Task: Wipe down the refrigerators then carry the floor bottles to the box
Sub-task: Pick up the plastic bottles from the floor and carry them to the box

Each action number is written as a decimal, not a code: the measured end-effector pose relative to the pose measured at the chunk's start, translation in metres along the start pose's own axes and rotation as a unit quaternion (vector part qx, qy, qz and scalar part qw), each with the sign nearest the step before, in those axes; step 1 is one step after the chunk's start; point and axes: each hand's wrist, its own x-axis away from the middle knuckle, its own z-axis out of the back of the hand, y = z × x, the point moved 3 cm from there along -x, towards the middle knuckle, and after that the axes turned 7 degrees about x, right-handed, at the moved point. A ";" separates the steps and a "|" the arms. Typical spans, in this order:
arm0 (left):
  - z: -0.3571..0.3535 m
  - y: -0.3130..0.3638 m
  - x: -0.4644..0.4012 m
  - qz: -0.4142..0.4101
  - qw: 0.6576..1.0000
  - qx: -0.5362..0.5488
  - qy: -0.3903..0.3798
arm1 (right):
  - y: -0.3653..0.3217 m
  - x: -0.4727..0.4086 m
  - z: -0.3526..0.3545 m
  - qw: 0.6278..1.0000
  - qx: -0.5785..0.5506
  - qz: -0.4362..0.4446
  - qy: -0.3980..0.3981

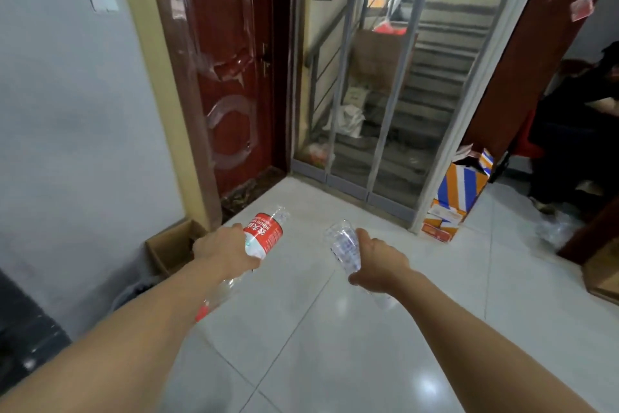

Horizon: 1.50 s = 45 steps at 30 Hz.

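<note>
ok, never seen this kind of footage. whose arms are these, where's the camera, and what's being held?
There is no robot here: a person wears one wide-angle camera on the head, looking forward and down at their own arms. The left hand grips a plastic bottle with a red label. The right hand grips a clear bottle. Both bottles are off the tiled floor. An open cardboard box sits by the wall on the left, and a striped carton stands by the screen door.
</note>
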 end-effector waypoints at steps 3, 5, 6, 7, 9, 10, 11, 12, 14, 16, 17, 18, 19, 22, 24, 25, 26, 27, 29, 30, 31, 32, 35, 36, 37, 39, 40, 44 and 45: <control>0.005 0.001 -0.034 0.027 1.000 -0.002 0.002 | -0.006 -0.055 0.009 0.999 0.002 0.037 0.006; 0.004 0.003 -0.064 0.057 0.998 0.015 0.004 | -0.006 -0.102 0.012 0.998 0.010 0.065 0.011; 0.003 0.005 -0.079 0.072 0.997 0.031 0.004 | -0.007 -0.127 0.014 0.997 0.016 0.080 0.012; 0.003 0.007 -0.094 0.088 0.995 0.048 0.005 | -0.008 -0.152 0.017 0.995 0.018 0.096 0.012; 0.003 0.011 -0.124 0.123 0.991 0.055 0.017 | -0.010 -0.200 0.023 0.992 0.026 0.126 0.007; 0.004 0.014 -0.137 0.146 0.988 0.052 0.022 | -0.010 -0.222 0.027 0.990 0.032 0.141 0.001; 0.004 0.017 -0.148 0.170 0.984 0.051 0.023 | -0.011 -0.244 0.029 0.987 0.040 0.158 -0.007; 0.004 0.020 -0.160 0.191 0.980 0.054 0.024 | -0.011 -0.264 0.032 0.984 0.043 0.173 -0.014; 0.006 0.028 -0.184 0.217 0.974 0.064 0.024 | -0.012 -0.303 0.038 0.979 0.047 0.197 -0.019; 0.007 0.032 -0.205 0.231 0.969 0.087 0.019 | -0.014 -0.338 0.041 0.974 0.057 0.217 -0.027; 0.007 0.034 -0.215 0.237 0.967 0.096 0.015 | -0.017 -0.354 0.041 0.972 0.060 0.226 -0.032; 0.006 0.036 -0.225 0.247 0.964 0.100 0.010 | -0.019 -0.370 0.040 0.969 0.061 0.235 -0.038; 0.006 0.036 -0.235 0.257 0.961 0.099 0.009 | -0.023 -0.384 0.038 0.967 0.062 0.241 -0.046; 0.005 0.030 -0.267 0.295 0.952 0.087 0.009 | -0.040 -0.429 0.032 0.961 0.066 0.262 -0.062; 0.005 0.021 -0.291 0.311 0.946 0.085 0.012 | -0.055 -0.458 0.031 0.956 0.067 0.279 -0.065; 0.006 0.016 -0.304 0.314 0.945 0.086 0.011 | -0.064 -0.473 0.030 0.953 0.066 0.288 -0.065; 0.005 0.010 -0.318 0.319 0.943 0.093 0.008 | -0.073 -0.487 0.030 0.950 0.068 0.298 -0.064; 0.004 0.003 -0.332 0.326 0.939 0.109 0.006 | -0.082 -0.501 0.029 0.946 0.072 0.308 -0.065; 0.002 -0.012 -0.363 0.338 0.931 0.136 0.006 | -0.101 -0.530 0.028 0.941 0.075 0.323 -0.070; 0.001 -0.019 -0.379 0.341 0.930 0.133 0.009 | -0.109 -0.545 0.027 0.938 0.077 0.329 -0.073; 0.001 -0.027 -0.394 0.347 0.929 0.128 0.009 | -0.118 -0.559 0.027 0.935 0.081 0.336 -0.077; -0.001 -0.033 -0.408 0.356 0.925 0.129 0.002 | -0.126 -0.574 0.027 0.931 0.088 0.343 -0.082; -0.002 -0.048 -0.444 0.379 0.914 0.146 -0.005 | -0.148 -0.613 0.028 0.924 0.098 0.358 -0.095; -0.001 -0.054 -0.453 0.384 0.909 0.160 0.002 | -0.156 -0.625 0.028 0.920 0.099 0.364 -0.102; -0.001 -0.060 -0.462 0.389 0.905 0.171 0.009 | -0.165 -0.636 0.028 0.916 0.099 0.372 -0.108; 0.002 -0.074 -0.477 0.404 0.898 0.173 0.016 | -0.186 -0.658 0.028 0.906 0.099 0.393 -0.119; 0.002 -0.082 -0.483 0.416 0.893 0.171 0.017 | -0.198 -0.669 0.027 0.900 0.102 0.406 -0.123; -0.003 -0.107 -0.506 0.472 0.862 0.183 0.040 | -0.249 -0.709 0.021 0.865 0.123 0.467 -0.135; -0.005 -0.112 -0.510 0.489 0.850 0.189 0.049 | -0.261 -0.720 0.018 0.854 0.125 0.485 -0.140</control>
